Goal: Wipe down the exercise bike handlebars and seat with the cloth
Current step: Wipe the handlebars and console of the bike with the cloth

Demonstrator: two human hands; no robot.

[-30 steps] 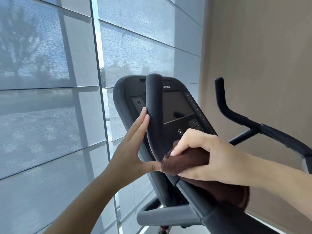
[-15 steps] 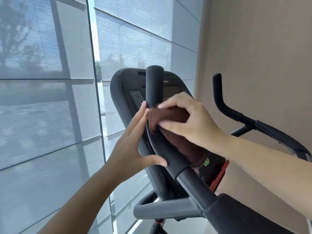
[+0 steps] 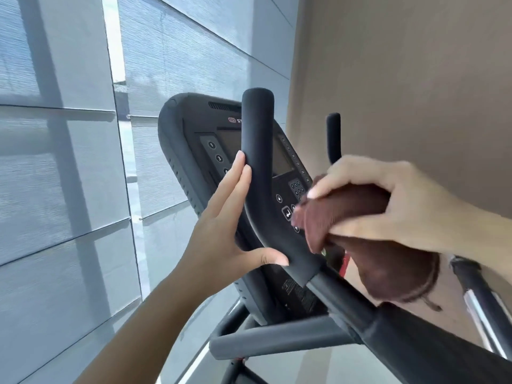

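Observation:
The bike's near black handlebar (image 3: 257, 173) rises upright in the middle of the view and curves down toward the lower right. My left hand (image 3: 227, 220) rests flat against its left side, fingers straight, thumb under the bend. My right hand (image 3: 388, 206) grips a bunched dark brown cloth (image 3: 357, 231) just right of the bar's bend, apart from the bar or barely touching it. The far handlebar (image 3: 333, 137) stands upright behind my right hand. The seat is out of view.
The bike's black console (image 3: 199, 139) with screen and buttons sits behind the near handlebar. A shaded window wall (image 3: 69, 176) fills the left. A beige wall (image 3: 401, 79) is close on the right. A grey crossbar (image 3: 277, 340) runs below.
My right hand with the cloth has slid from high on the bar's upright part down and to the right, off its bend. My left hand stays against the bar. The view came closer.

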